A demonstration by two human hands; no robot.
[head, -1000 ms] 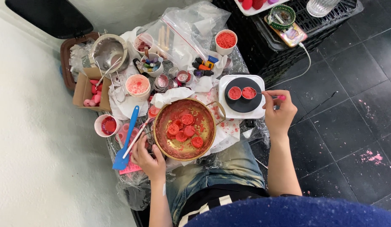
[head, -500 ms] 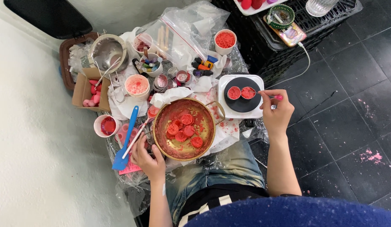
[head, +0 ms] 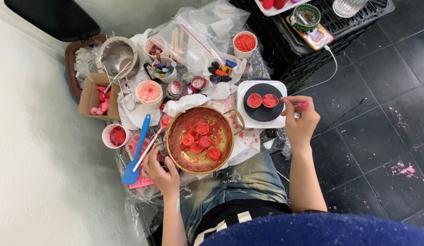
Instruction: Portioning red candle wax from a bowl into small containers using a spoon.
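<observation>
A round brass pan (head: pixel 230 150) sits on my lap, holding several red wax discs (head: pixel 202 136). My left hand (head: pixel 162 171) rests at the pan's lower left edge, gripping its rim. My right hand (head: pixel 299 120) holds a thin pink-tipped stick (head: pixel 297 105) over a black hot plate (head: pixel 263 111) on a white base. Two small round tins of red wax (head: pixel 262 100) stand on the hot plate, just left of the stick's end.
A blue spatula (head: pixel 135 155) and white cups of red wax (head: pixel 115 135) lie left of the pan. Further back are a metal bowl (head: pixel 116 54), a cardboard box (head: pixel 95 93), plastic bags (head: pixel 198 32), and a black crate (head: pixel 285 50) with a phone (head: pixel 314 36). Dark floor tiles spread right.
Both hands have stayed almost still; the right hand's stick remains at the hot plate's tins and the left hand stays at the pan's edge.
</observation>
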